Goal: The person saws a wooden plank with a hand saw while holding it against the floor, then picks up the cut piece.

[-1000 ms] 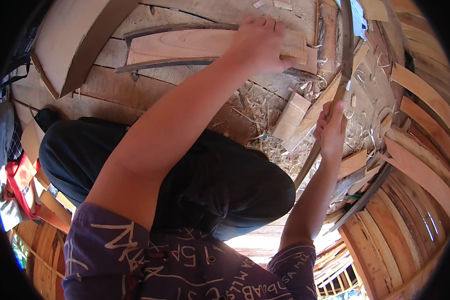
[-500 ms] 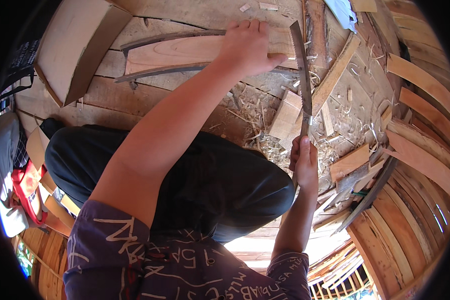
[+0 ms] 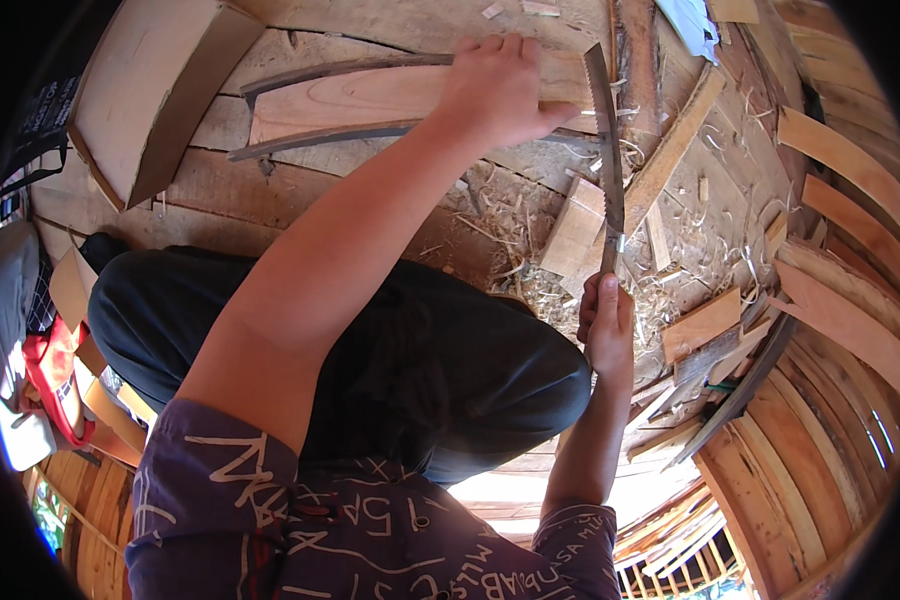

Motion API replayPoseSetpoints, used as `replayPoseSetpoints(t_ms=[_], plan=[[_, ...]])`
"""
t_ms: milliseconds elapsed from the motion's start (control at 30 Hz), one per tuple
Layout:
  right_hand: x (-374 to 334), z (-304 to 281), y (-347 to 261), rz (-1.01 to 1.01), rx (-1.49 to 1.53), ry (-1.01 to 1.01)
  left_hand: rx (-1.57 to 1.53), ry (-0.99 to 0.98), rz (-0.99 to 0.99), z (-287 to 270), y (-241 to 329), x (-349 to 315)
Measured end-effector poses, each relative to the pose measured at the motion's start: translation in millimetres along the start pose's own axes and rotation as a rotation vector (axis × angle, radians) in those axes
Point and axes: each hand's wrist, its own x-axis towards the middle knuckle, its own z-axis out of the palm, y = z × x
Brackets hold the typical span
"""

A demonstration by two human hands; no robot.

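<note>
A pale wooden board with dark edges lies crosswise at the far side. My left hand grips it near its right end, fingers bent over the far edge and thumb stretched to the right. In my right hand is the handle of a hand saw, fingers wrapped round it. The saw's long toothed blade points away from me, beside the board's right end. Whether its teeth touch the board cannot be made out.
Shavings and a wooden block lie on the plank floor, near a long wood strip. A cardboard box stands far left. Offcuts and curved boards are at the right. My dark-trousered knee is close by.
</note>
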Motion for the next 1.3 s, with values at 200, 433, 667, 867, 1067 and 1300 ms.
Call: replayPoseSetpoints(t_ms=[200, 433, 667, 867, 1067, 1300], plan=[[1, 2, -5, 0.024, 0.018, 0.018, 0.002, -0.010, -0.003, 0, 0, 0], [-2, 3, -8, 0.037, 0.006, 0.017, -0.003, 0.055, 0.013, 3, -1, -1], [-6, 4, -10, 0.036, -0.042, 0.002, -0.017, 0.046, 0.009, 7, -2, 0], [1, -5, -31, 0.048, -0.207, 0.031, 0.027, 0.051, 0.051, 3, -3, -4], [43, 6, -80, 0.251, -0.074, -0.019, -0.007, 0.032, -0.012, 4, -3, -2], [57, 9, -93, 0.263, -0.136, -0.002, 0.035, 0.067, -0.027, 7, -9, -2]])
